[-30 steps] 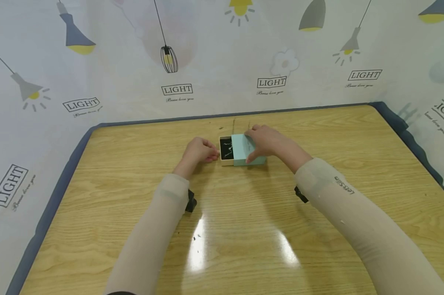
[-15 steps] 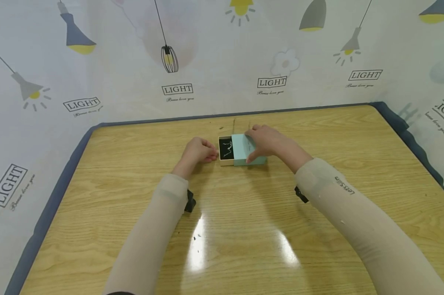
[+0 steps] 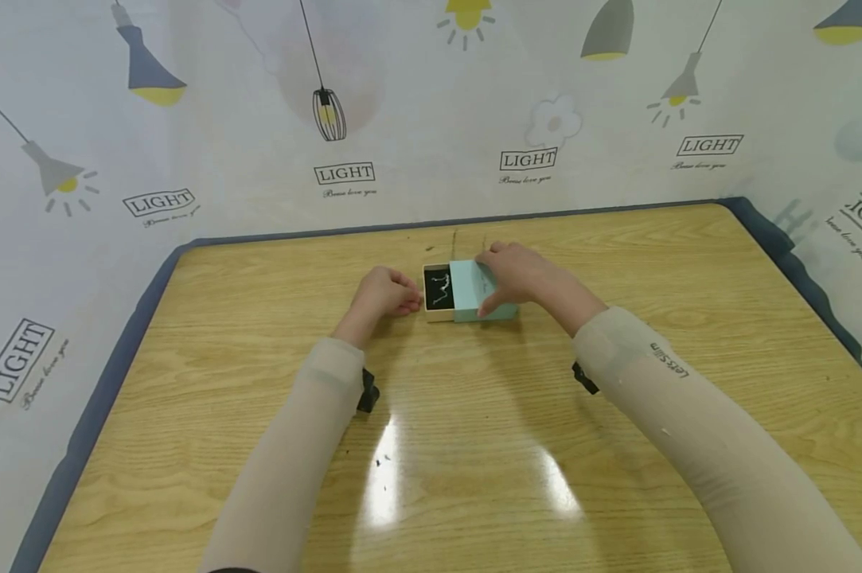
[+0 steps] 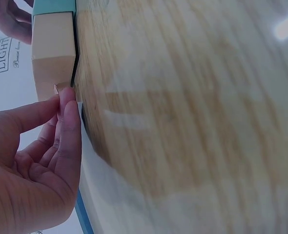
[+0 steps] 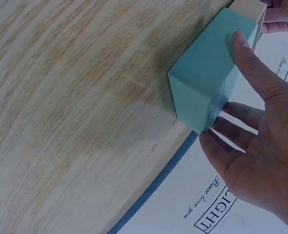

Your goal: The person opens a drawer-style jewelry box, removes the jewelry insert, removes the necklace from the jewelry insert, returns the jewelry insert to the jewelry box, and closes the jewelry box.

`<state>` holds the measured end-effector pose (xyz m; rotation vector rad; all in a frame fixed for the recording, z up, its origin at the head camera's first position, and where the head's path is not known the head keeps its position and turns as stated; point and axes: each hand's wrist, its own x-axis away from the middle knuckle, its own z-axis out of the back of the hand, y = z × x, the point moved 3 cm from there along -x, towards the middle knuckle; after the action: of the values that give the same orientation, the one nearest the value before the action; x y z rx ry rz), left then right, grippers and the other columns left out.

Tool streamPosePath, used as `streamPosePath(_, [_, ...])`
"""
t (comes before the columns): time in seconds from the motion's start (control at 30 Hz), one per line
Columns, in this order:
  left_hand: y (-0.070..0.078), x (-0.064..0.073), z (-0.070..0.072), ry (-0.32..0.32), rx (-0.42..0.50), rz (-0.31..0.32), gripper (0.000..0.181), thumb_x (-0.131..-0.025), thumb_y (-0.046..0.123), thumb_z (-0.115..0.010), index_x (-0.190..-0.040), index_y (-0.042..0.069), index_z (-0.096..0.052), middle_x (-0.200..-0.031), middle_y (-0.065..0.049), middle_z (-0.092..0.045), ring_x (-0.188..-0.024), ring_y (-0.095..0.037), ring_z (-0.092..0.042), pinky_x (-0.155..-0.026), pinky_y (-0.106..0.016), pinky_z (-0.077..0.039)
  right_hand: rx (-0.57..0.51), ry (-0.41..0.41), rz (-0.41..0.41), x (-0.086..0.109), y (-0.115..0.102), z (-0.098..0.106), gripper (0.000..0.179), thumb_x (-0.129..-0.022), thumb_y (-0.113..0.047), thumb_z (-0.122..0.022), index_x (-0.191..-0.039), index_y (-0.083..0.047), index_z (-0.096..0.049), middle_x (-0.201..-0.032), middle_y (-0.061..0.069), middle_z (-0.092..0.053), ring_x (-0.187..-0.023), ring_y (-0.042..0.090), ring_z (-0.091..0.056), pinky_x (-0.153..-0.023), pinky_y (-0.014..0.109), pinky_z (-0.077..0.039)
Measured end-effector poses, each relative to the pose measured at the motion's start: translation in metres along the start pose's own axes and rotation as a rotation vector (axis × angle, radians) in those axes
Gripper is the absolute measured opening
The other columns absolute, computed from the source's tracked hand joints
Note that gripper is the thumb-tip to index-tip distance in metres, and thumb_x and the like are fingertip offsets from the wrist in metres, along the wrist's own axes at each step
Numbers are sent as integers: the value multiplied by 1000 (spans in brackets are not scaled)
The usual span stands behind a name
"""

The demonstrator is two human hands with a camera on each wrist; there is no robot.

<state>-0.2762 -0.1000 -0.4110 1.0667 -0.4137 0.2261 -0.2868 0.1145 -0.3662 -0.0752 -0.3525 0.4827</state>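
A small jewelry box lies on the wooden table, its pale teal sleeve (image 3: pixel 465 288) partly drawn off a cream inner drawer (image 3: pixel 441 316). Silver chain jewelry (image 3: pixel 442 296) shows on the drawer's black lining. My right hand (image 3: pixel 520 278) holds the sleeve from the right, thumb on the near side and fingers across the top and far side. At the drawer's left end, my left hand (image 3: pixel 385 292) pinches a small pull tab (image 4: pixel 57 88) between thumb and index finger. The drawer's right part is hidden inside the sleeve.
The wooden table (image 3: pixel 466 446) has a dark blue edge along its back and sides. Behind it rises a white wall covering (image 3: pixel 431 103) printed with lamps. Several dark specks (image 3: pixel 380 461) lie toward the front. Each wrist wears a black camera mount.
My left hand has shifted slightly left and the drawer with it, so a bit more black lining and chain shows. My right hand and the sleeve stay in place.
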Motion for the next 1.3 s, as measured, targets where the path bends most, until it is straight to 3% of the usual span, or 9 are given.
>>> streamPosePath(0.43, [-2,-1,2,7,-6,-1,11,-94,5,-67,-102,-2,-69,-86,-8,-71,-64,-6,-65,-64,-19,-60,-5,2,3,0,0,1,99,-76,-47,-85,-151,-3,-38,-151,23,-42,-134,40,-45,-112,52,-43])
streamPosePath(0.8, [-4,-2,3,8,-4,18,13,-95,7,-66,-105,-2,-68,-114,-19,-73,-70,-7,-67,-69,-19,-60,-16,11,10,1,0,1,99,-75,-46,-86,-151,-3,-39,-148,23,-44,-131,39,-48,-109,52,-46])
streamPosePath(1.17, [-2,0,6,-1,15,20,9,-96,5,-65,-100,-1,-69,-104,-14,-76,-75,-11,-71,-70,-21,-61,-18,20,13,0,1,-1,98,-75,-45,-86,-150,-3,-40,-148,23,-45,-130,39,-48,-108,52,-46])
streamPosePath(1.3, [-3,0,5,-1,11,20,11,-96,6,-64,-103,-1,-69,-110,-17,-74,-76,-11,-70,-72,-22,-61,-9,22,14,0,1,-1,98,-75,-46,-86,-150,-3,-40,-147,23,-45,-130,39,-48,-109,52,-46])
